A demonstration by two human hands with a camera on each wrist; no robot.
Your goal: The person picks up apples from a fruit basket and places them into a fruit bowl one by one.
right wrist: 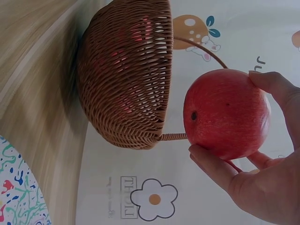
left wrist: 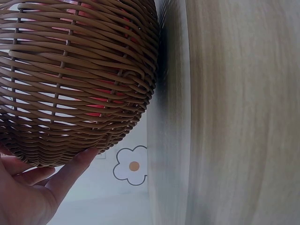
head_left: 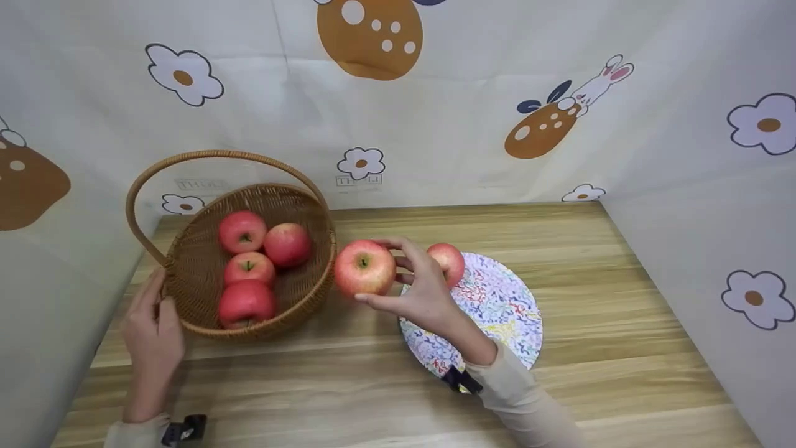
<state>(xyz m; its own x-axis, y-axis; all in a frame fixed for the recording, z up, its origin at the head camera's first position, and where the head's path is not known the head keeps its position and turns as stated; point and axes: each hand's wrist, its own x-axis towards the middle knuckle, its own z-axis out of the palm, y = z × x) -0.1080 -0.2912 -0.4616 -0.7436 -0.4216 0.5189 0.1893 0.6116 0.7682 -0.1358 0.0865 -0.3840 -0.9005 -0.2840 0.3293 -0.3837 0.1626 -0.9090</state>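
My right hand (head_left: 423, 292) grips a red apple (head_left: 365, 267) between thumb and fingers, just right of the wicker basket's rim. In the right wrist view the apple (right wrist: 227, 114) hangs above table level, apart from the basket (right wrist: 126, 79). My left hand (head_left: 152, 330) rests against the left outer side of the basket (head_left: 311, 298), near the foot of its handle. Its fingers lie along the woven wall (left wrist: 70, 89) in the left wrist view. Several red apples (head_left: 247, 303) sit inside the basket. Another apple (head_left: 449, 262) is at the plate's upper left edge, partly behind my right hand.
A round plate (head_left: 497, 305) with a colourful speckled pattern lies on the wooden table (head_left: 609, 348), partly under my right forearm. The basket's tall arched handle (head_left: 217, 154) rises at its back left. Printed cloth walls (head_left: 460, 168) enclose the table's back and sides.
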